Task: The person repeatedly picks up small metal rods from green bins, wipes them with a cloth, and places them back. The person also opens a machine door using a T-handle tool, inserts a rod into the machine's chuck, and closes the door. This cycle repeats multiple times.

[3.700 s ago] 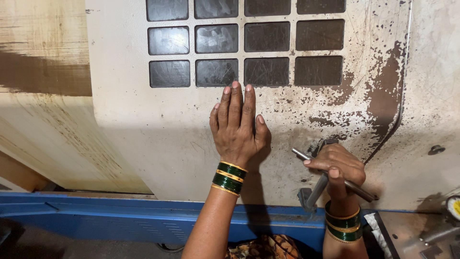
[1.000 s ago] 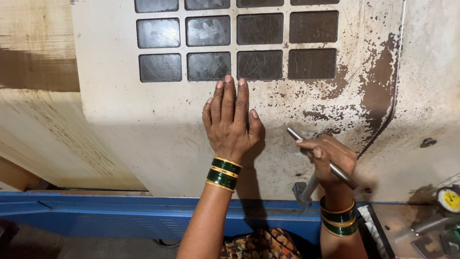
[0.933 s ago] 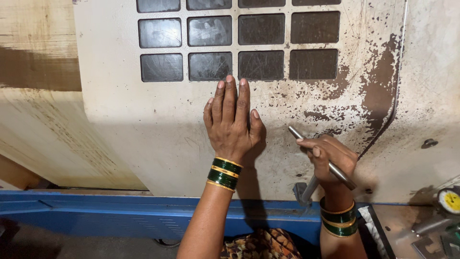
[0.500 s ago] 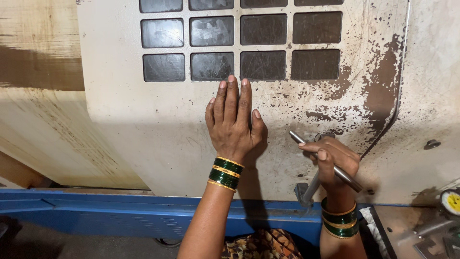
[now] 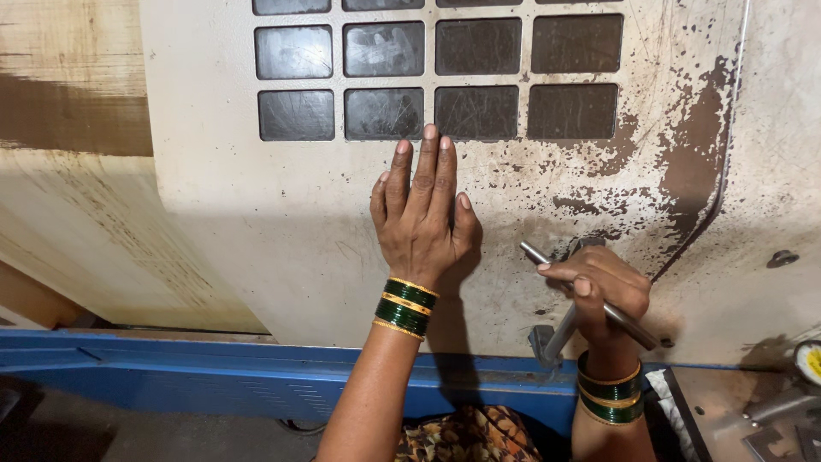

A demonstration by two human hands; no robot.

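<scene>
From the head view, a worn cream machine door (image 5: 282, 248) fills most of the scene, its left edge running down from the top at the left and slanting right toward the blue frame rail (image 5: 214, 376) along the near side. A grid of dark window panes (image 5: 436, 77) sits at the far top, with bare stained panel below it and to both sides. A thin dark seam curves down the right part of the door, and beyond it lies more cream surface with a small knob (image 5: 782, 257).

The left hand (image 5: 423, 222) lies flat and open against the door, fingers together and pointing up, fingertips just touching the lower edge of the panes. The right hand (image 5: 599, 287) is closed around a metal T-handle key (image 5: 590, 295), whose crossbar slants from upper left to lower right through the fist; its shaft runs down-left to a small fitting near the rail. The two hands are near each other but apart, the key just right of the left wrist with its green bangles (image 5: 404, 306).
</scene>
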